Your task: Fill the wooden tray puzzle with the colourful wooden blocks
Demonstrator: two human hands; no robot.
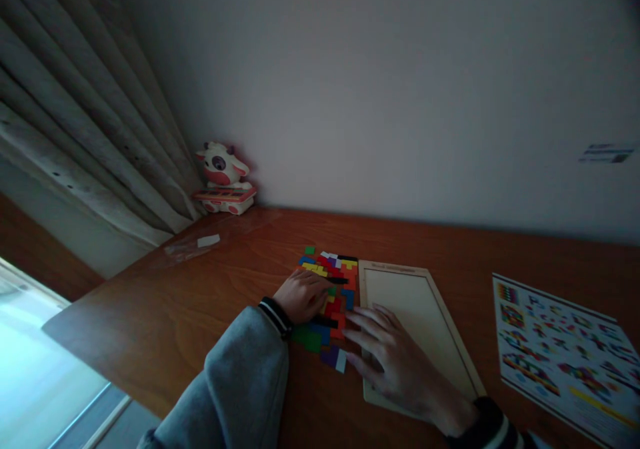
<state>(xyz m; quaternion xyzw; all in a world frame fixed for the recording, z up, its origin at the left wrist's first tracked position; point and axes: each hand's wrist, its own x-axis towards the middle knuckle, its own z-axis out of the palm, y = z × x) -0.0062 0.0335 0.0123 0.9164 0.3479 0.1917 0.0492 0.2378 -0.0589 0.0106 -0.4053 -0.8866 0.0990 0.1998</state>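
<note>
Colourful flat block pieces (pixel 336 307) lie in a cluster on the wooden table, left of a shallow wooden tray (pixel 395 266) whose inside shows bare. My left hand (pixel 301 295) rests over the left side of the cluster, its fingers bent over the pieces and partly hidden; whether it grips one cannot be made out. My right hand (pixel 390 352) is spread above the tray's left edge, its fingertips at the right side of the cluster, with nothing seen in it. Parts of the pieces are hidden under my left hand.
A printed pattern sheet (pixel 565 355) lies to the right on the table (pixel 225 289). At the back left stands a cow toy (pixel 225 179), with clear plastic wrap (pixel 183 250) and a white slip (pixel 209 241) nearby. A curtain (pixel 95 102) hangs at the left, before the wall.
</note>
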